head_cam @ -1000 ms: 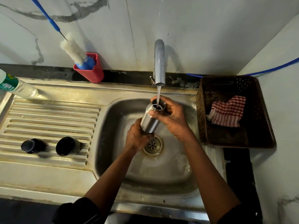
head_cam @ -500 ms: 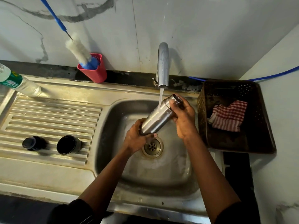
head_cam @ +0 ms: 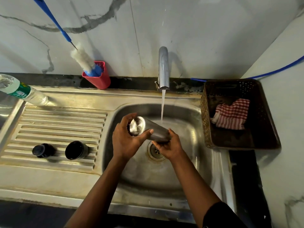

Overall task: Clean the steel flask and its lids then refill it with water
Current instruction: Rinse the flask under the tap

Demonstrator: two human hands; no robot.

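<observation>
The steel flask (head_cam: 154,130) lies tilted above the sink (head_cam: 189,162), and water from the tap (head_cam: 163,66) falls on its side. The left hand (head_cam: 126,142) grips the round end facing the camera. The right hand (head_cam: 169,147) grips the other end and hides it. The small lid (head_cam: 42,150) and the wide lid (head_cam: 76,150) stand on the drainboard (head_cam: 57,122).

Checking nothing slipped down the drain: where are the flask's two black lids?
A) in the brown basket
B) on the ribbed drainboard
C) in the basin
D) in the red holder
B: the small lid and the larger lid both stand on the ribbed drainboard, left of the basin.
</observation>
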